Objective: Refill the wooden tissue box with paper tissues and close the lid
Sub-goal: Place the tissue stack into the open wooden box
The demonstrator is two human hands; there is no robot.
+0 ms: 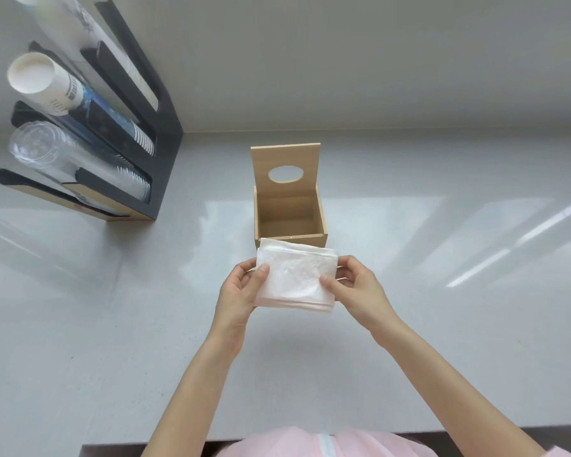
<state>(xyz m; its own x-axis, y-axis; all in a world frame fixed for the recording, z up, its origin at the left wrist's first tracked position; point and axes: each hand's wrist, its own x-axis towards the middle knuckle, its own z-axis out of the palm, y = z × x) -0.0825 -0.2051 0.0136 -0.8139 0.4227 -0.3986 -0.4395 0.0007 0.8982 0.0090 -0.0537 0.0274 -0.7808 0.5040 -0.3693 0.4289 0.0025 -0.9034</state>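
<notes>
A square wooden tissue box (322, 240) stands on the pale counter (112, 308) with nothing inside it. Its hinged lid (285, 158), with an oval hole, is raised upright at the back. Just in front of the box, above the counter, I hold a flat stack of white paper tissues (294, 275) between both hands. My left hand (241, 291) grips its left edge, thumb on top. My right hand (356, 288) grips its right edge, thumb on top. The stack's far edge overlaps the box's front wall in view.
A black and wood cup dispenser (152, 133) stands at the back left, holding tilted stacks of paper cups (47, 84) and clear plastic cups (63, 156). A pale wall runs behind the counter. The counter's front edge lies near my body.
</notes>
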